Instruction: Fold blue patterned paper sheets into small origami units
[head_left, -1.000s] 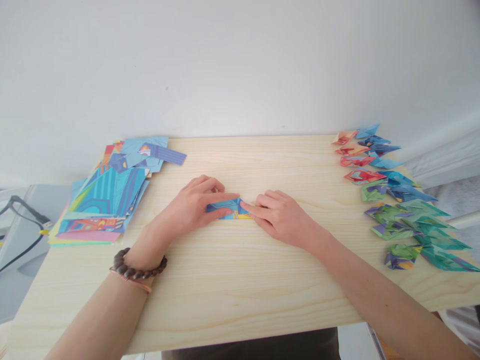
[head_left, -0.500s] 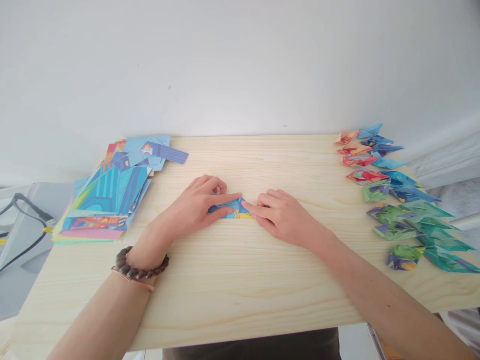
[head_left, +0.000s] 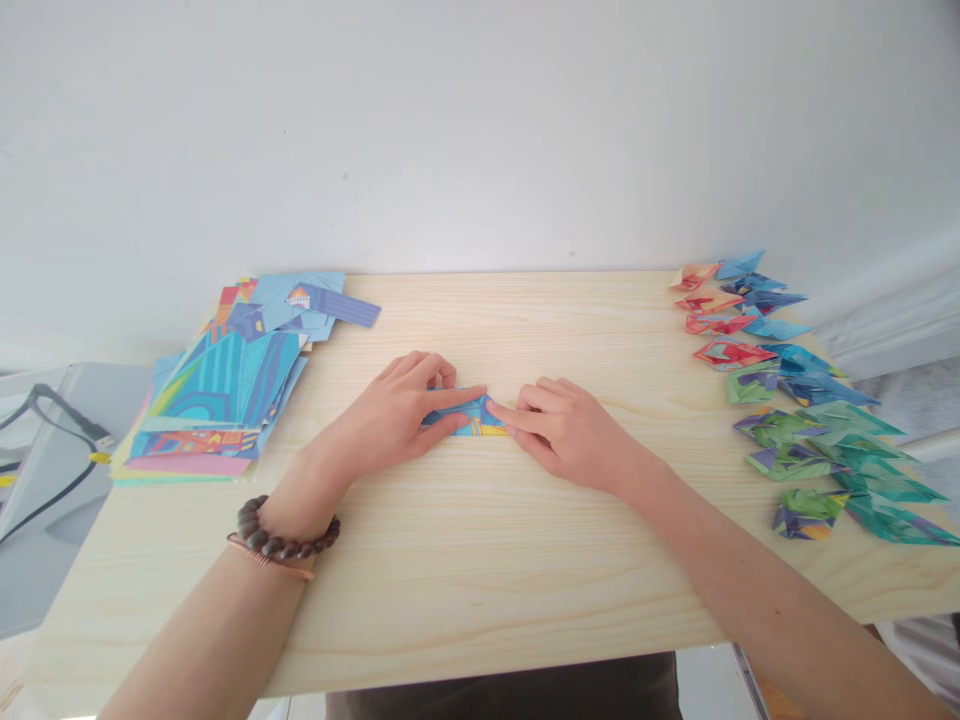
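A small strip of folded origami paper (head_left: 474, 424), blue with some yellow along its lower edge, lies on the table between my hands. My left hand (head_left: 397, 408) holds it down from the left, index finger along the top edge and thumb on the lower part. A bead bracelet circles that wrist. At the paper's right end, my right hand (head_left: 574, 430) has its index finger and thumb closed on the corner, its other fingers curled in. My fingers cover both ends of the strip.
On the left of the wooden table (head_left: 480, 560) lies a messy pile of patterned paper sheets (head_left: 225, 380). Several folded paper pieces, such as a red one (head_left: 731, 352) and a green one (head_left: 810, 513), stand in rows at the right. A black cable (head_left: 64, 420) rests beyond the left edge.
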